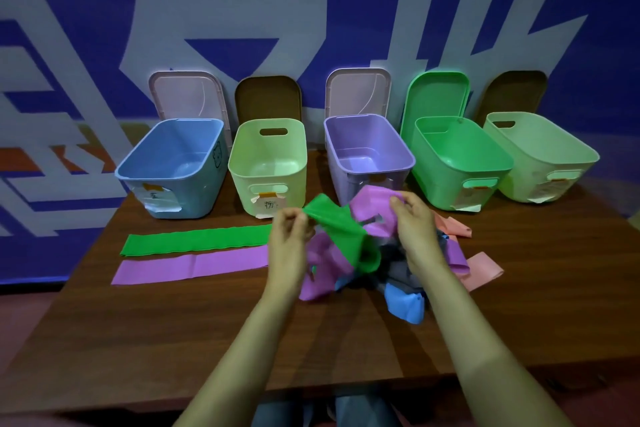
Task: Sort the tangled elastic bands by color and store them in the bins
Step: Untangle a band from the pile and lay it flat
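The table (173, 322) carries everything. Behind the tangle (346, 263) stands a row of five open bins, the purple bin (346, 180) straight behind it and the green bin (443, 184) behind and to its right. None shows a band inside.

The tangle is a knot of purple, green, blue, grey and pink bands, and it lies under both hands. Left of the tangle, a green strip (194, 241) and a purple strip (190, 269) lie flat, side by side.

The left hand (289, 236) pinches the free end of a green band (332, 218), lifted just above the tangle. The right hand (414, 222) grips a purple fold (374, 198) at the tangle's top.

The green band loops down through the purple ones. A hard pull would likely tighten the knot, or drag the whole tangle along instead of freeing one band. A stretched band could also snap back if either pinch slips.
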A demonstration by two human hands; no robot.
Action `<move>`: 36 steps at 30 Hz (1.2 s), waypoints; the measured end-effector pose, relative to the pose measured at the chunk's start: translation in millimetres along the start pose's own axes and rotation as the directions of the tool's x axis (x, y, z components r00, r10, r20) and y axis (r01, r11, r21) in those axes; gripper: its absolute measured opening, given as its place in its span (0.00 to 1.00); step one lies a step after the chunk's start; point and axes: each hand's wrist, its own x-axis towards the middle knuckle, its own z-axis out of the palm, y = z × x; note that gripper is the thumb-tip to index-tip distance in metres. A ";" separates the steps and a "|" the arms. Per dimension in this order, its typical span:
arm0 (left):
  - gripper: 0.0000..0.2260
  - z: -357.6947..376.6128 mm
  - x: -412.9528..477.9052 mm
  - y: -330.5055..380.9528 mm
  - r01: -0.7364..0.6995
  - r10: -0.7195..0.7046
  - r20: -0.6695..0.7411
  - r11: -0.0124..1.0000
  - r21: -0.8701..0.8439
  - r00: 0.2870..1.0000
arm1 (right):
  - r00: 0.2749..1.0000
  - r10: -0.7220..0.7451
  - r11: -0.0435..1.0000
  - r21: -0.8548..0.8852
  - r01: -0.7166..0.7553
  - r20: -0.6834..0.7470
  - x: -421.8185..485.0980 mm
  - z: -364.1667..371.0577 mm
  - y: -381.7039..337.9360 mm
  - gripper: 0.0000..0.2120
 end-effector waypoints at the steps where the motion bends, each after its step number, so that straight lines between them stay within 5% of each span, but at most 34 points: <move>1: 0.08 -2.7 4.0 7.0 0.063 -0.073 -0.071 0.989 -0.134 0.995 | 1.000 -0.001 0.999 -0.047 0.000 -0.022 1.0 -3.3 0.9 0.09; 5: 0.12 -28.5 25.8 25.8 0.162 -0.320 -0.226 0.837 -0.522 0.920 | 0.991 0.012 0.981 -0.192 -0.038 -0.137 6.0 -20.8 8.5 0.09; 8: 0.11 -46.7 38.8 17.7 0.240 -0.433 -0.230 0.785 -0.571 0.872 | 0.996 0.025 0.946 -0.320 -0.051 -0.087 5.7 -28.3 16.3 0.10; 11: 0.12 -45.9 37.5 6.0 0.379 -0.469 -0.191 0.847 -0.373 0.862 | 1.000 0.000 0.906 -0.424 -0.006 -0.014 0.5 -24.3 17.2 0.09; 13: 0.17 -41.0 30.4 2.6 0.408 -0.399 -0.119 0.910 0.070 0.909 | 1.000 -0.005 0.908 -0.420 0.009 0.011 -2.2 -18.5 14.3 0.09; 15: 0.18 -39.8 21.6 -3.1 0.244 -0.328 0.052 0.790 0.563 0.943 | 1.000 -0.014 0.937 -0.349 0.019 0.018 -3.0 -13.5 11.8 0.09; 17: 0.23 -39.4 13.1 -8.4 0.002 -0.346 0.245 0.582 0.813 0.906 | 0.999 -0.047 0.958 -0.281 0.053 0.027 -2.4 -10.1 8.8 0.08; 20: 0.35 -37.1 9.3 -12.1 -0.229 -0.390 0.404 0.422 0.877 0.828 | 0.993 -0.113 0.962 -0.246 0.120 0.041 1.8 -7.8 4.7 0.07; 23: 0.37 -31.7 5.7 -9.3 -0.358 -0.285 0.459 0.342 0.869 0.841 | 0.984 -0.174 0.960 -0.216 0.176 0.031 5.3 -7.3 -2.1 0.07; 27: 0.30 -22.6 0.7 -10.2 -0.491 -0.121 0.536 0.273 0.827 0.836 | 0.977 -0.201 0.959 -0.191 0.210 0.064 8.2 -5.4 -7.4 0.07; 33: 0.11 -15.3 6.2 -28.0 -0.533 0.056 0.564 0.417 0.737 0.824 | 0.973 -0.193 0.962 -0.169 0.213 0.125 4.0 2.8 -13.4 0.07; 36: 0.07 -13.3 10.7 -26.8 -0.433 0.162 0.444 0.655 0.619 0.881 | 0.972 -0.201 0.942 -0.248 0.225 0.119 3.9 -2.5 -11.6 0.08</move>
